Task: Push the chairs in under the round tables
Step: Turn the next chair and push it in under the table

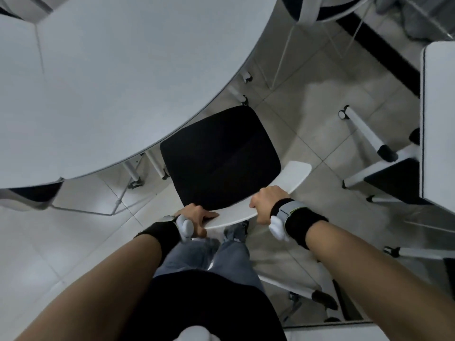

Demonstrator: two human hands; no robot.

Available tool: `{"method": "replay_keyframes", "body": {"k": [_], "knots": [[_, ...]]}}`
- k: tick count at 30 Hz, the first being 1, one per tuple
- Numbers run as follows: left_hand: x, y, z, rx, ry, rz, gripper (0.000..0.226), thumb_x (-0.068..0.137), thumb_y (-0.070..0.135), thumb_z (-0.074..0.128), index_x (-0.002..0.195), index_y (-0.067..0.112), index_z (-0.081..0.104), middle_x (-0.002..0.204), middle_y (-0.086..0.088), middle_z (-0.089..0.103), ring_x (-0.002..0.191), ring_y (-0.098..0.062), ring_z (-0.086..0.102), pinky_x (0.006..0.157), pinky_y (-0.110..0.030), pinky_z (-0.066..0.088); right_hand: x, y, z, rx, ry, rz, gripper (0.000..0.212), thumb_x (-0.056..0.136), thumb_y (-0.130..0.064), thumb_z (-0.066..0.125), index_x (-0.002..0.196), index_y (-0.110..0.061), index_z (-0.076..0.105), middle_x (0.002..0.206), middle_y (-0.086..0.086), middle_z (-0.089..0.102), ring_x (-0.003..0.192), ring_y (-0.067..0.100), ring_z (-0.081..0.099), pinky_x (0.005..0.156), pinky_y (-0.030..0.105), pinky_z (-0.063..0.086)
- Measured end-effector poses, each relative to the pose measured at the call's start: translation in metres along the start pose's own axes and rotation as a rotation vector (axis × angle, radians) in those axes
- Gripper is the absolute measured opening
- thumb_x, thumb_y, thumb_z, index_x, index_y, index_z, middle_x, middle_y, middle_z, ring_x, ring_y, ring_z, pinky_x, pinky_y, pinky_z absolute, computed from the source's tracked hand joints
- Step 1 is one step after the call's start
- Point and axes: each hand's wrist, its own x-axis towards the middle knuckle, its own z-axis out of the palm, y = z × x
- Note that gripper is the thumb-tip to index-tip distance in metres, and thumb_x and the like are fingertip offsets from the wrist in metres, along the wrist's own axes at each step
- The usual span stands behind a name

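Observation:
A chair with a black seat [219, 156] and a curved white backrest [293, 175] stands right in front of me. The seat's far edge sits just under the rim of the large white round table [118, 77]. My left hand [194, 217] grips the left end of the backrest. My right hand [267, 203] grips the backrest further right. Both wrists wear black bands with small white devices.
Another chair [32, 195] is tucked under the table at the left. A third chair [320, 8] stands at the top. On the right a second white table [438, 119] stands on wheeled legs [364, 134]. More table legs [295, 289] lie close behind my right side on the tiled floor.

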Motion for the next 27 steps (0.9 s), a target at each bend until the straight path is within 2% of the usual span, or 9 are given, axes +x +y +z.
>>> {"method": "replay_keyframes", "body": {"k": [6, 11, 20, 24, 27], "knots": [[0.004, 0.002, -0.008, -0.044, 0.023, 0.029, 0.066, 0.067, 0.023, 0.067, 0.129, 0.042, 0.055, 0.114, 0.003, 0.070, 0.101, -0.016, 0.065, 0.090, -0.029, 0.051, -0.001, 0.004, -0.016, 0.009, -0.001, 0.078, 0.051, 0.055, -0.031, 0.056, 0.104, -0.027, 0.072, 0.100, 0.000, 0.071, 0.090, 0.024, 0.065, 0.080, 0.034, 0.055], [0.012, 0.005, -0.014, -0.094, 0.031, 0.022, 0.066, 0.066, 0.022, 0.071, 0.127, 0.040, 0.057, 0.109, 0.002, 0.071, 0.098, -0.017, 0.066, 0.089, -0.031, 0.053, 0.005, 0.013, -0.023, 0.016, 0.011, 0.076, 0.059, 0.062, -0.033, 0.062, 0.121, -0.034, 0.063, 0.113, -0.002, 0.068, 0.100, 0.023, 0.063, 0.083, 0.030, 0.050], [0.021, 0.014, -0.030, -0.155, 0.182, -0.058, 0.069, 0.061, 0.022, 0.064, 0.126, 0.043, 0.058, 0.111, 0.002, 0.072, 0.096, -0.019, 0.067, 0.083, -0.027, 0.053, 0.033, 0.040, -0.061, -0.132, 0.041, -0.066, 0.045, 0.065, -0.027, 0.058, 0.109, -0.030, 0.068, 0.103, 0.001, 0.070, 0.092, 0.026, 0.064, 0.082, 0.035, 0.053], [0.028, 0.016, -0.039, -0.213, 0.229, -0.120, 0.068, 0.059, 0.027, 0.063, 0.125, 0.043, 0.059, 0.110, 0.003, 0.072, 0.091, -0.018, 0.067, 0.073, -0.018, 0.045, 0.050, 0.054, -0.082, -0.183, 0.085, -0.158, 0.049, 0.059, -0.030, 0.054, 0.107, -0.028, 0.068, 0.094, 0.001, 0.070, 0.086, 0.027, 0.065, 0.077, 0.036, 0.054], [0.034, 0.019, -0.045, -0.287, 0.270, -0.180, 0.070, 0.052, 0.033, 0.058, 0.121, 0.048, 0.059, 0.103, 0.006, 0.074, 0.080, -0.013, 0.064, 0.068, -0.019, 0.046, 0.064, 0.063, -0.097, -0.232, 0.105, -0.211, 0.051, 0.055, -0.029, 0.054, 0.104, -0.028, 0.070, 0.088, 0.001, 0.070, 0.081, 0.028, 0.065, 0.074, 0.035, 0.054]]}}
